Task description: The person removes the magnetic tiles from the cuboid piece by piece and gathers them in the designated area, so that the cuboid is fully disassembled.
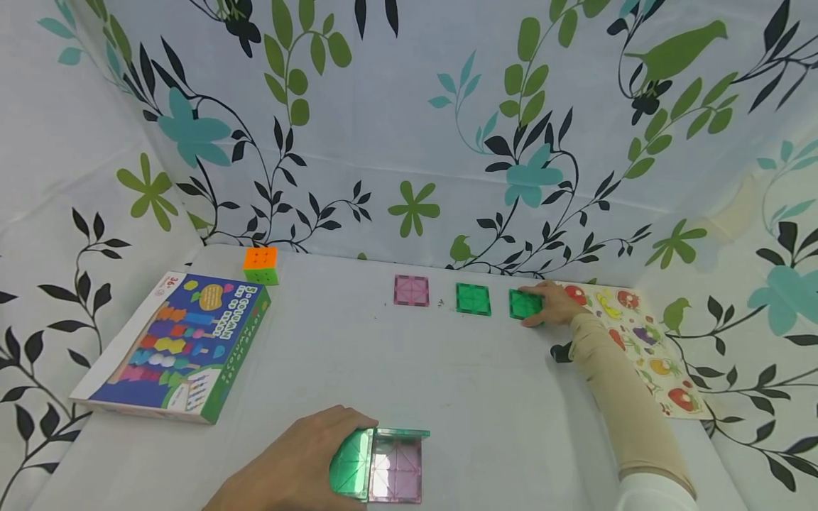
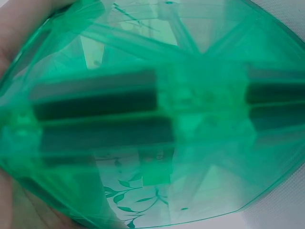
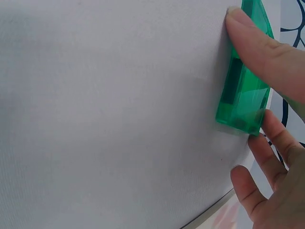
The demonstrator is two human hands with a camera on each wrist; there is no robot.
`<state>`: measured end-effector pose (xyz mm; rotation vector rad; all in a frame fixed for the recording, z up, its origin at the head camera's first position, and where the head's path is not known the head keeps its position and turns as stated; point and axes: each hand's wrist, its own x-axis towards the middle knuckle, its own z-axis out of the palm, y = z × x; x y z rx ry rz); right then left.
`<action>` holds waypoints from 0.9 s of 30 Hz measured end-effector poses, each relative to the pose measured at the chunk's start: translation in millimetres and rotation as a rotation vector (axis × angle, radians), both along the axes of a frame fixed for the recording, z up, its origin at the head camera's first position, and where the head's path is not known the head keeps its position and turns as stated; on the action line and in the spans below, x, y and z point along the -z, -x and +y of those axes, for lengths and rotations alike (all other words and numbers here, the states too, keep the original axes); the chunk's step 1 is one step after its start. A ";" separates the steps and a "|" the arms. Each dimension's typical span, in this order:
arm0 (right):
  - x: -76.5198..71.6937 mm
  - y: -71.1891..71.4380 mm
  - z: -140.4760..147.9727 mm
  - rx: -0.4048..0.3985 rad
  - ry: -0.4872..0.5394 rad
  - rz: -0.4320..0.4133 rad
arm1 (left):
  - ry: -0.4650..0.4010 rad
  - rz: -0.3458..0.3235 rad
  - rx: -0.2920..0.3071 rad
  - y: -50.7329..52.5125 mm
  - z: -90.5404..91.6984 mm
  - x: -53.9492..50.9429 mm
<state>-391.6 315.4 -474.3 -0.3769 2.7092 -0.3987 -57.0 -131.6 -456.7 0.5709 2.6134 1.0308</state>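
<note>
At the near edge of the head view, my left hand (image 1: pixel 300 461) grips a green magnetic tile (image 1: pixel 350 465), which stands joined to a pink tile (image 1: pixel 397 472) and another green tile (image 1: pixel 404 432) in a small box-like form. That green tile (image 2: pixel 205 95) fills the left wrist view, see-through and blurred. Far to the right, my right hand (image 1: pixel 557 304) pinches a flat green tile (image 1: pixel 525 304) between thumb and fingers. The right wrist view shows the thumb on one edge of this tile (image 3: pixel 245 90) and fingertips at the opposite edge.
Left of the held tile lie a loose green tile (image 1: pixel 473 299) and a pink tile (image 1: pixel 411 290) in a row. A toy box (image 1: pixel 179 341) and a puzzle cube (image 1: pixel 260 266) sit on the left. A fruit-picture board (image 1: pixel 633 341) lies under the right forearm, beside a small black object (image 1: pixel 561 353).
</note>
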 end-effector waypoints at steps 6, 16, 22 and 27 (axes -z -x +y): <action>-5.4 -1.9 1.5 -0.006 -0.001 -0.012 | 0.002 -0.021 0.002 0.0 0.6 -0.8; -10.4 -6.6 4.6 0.012 0.018 -0.039 | -0.005 0.010 0.015 -0.7 1.1 -0.3; -11.6 -16.5 4.5 -0.013 0.033 0.036 | -0.001 0.016 0.019 -0.5 0.8 -1.6; -19.3 -33.8 -6.5 -0.031 0.138 0.089 | 0.022 0.038 0.020 0.7 0.1 -2.7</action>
